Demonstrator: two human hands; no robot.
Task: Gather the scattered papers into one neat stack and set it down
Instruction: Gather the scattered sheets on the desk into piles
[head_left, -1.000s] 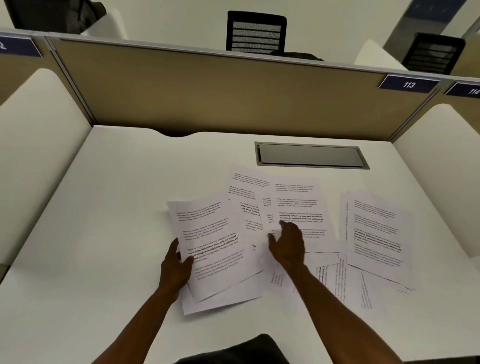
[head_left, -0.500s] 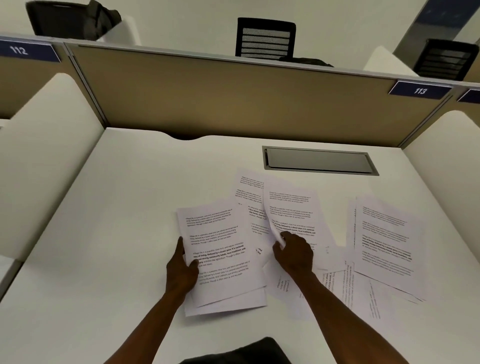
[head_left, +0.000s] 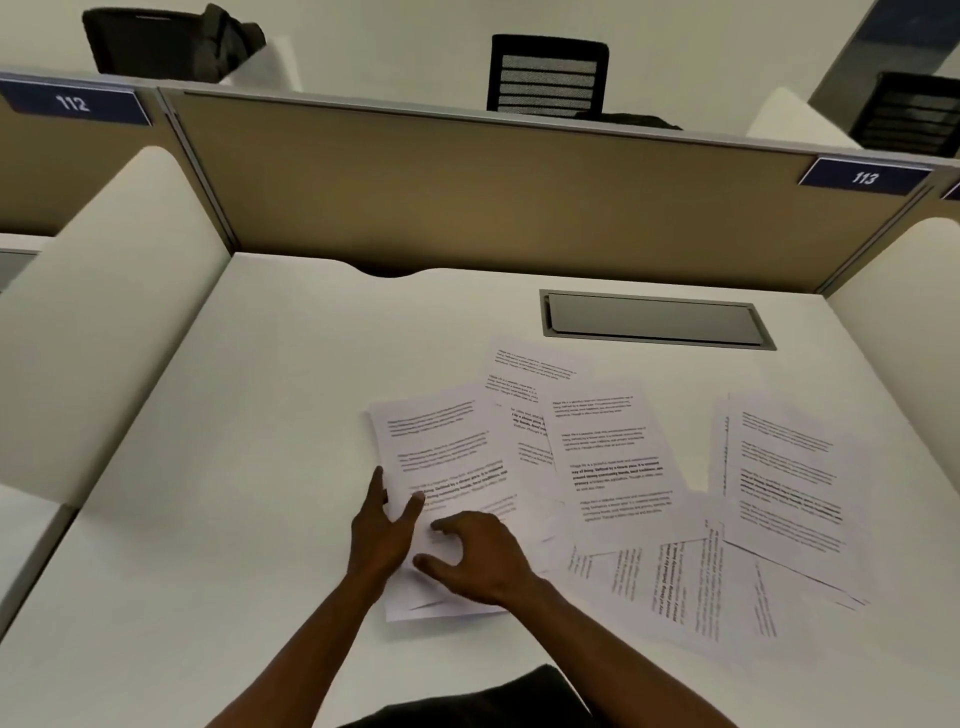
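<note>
Left hand (head_left: 382, 525) grips the left edge of a small gathered pile (head_left: 441, 467) lying on the table (head_left: 234, 467), thumb on top. Right hand (head_left: 480, 556) rests on the pile's near portion, fingers spread and loosely bent, holding nothing. Loose printed sheets (head_left: 613, 467) overlap just right of the pile; a further group (head_left: 784, 478) lies well apart to the right. Recommendation: pin the pile with the left hand, draw the nearest sheet across flat, and align edges before collecting more.
</note>
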